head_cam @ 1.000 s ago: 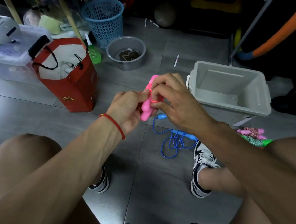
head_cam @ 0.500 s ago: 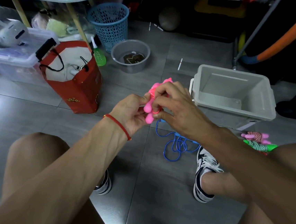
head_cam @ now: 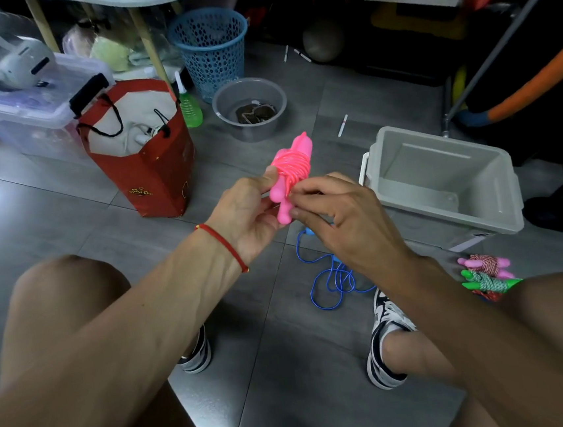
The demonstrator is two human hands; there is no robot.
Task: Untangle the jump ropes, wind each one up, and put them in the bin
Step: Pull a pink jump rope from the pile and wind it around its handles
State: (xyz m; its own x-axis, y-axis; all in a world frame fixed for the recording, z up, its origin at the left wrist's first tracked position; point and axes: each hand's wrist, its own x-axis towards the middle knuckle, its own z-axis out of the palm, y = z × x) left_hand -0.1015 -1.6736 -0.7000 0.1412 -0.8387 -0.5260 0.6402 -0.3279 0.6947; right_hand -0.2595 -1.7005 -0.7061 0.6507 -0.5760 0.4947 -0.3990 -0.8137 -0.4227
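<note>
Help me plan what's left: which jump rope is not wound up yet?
The blue jump rope, lying in loose loops on the floor between the feet. The pink one in hand and those by the right knee are bundled.

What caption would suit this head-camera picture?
Both hands, left and right, hold a wound pink jump rope beside the grey bin.

Grey tiled floor [head_cam: 67,213] crowded with containers and rope.

A grey bin [head_cam: 450,193] stands at right, a loose blue jump rope [head_cam: 331,277] near it and wound pink [head_cam: 484,262] and green [head_cam: 486,283] ropes just beside. A red paper bag [head_cam: 152,170], grey basin [head_cam: 250,113], blue mesh basket [head_cam: 211,48], green bottle [head_cam: 190,110] and clear lidded box [head_cam: 23,117] sit farther back.
</note>
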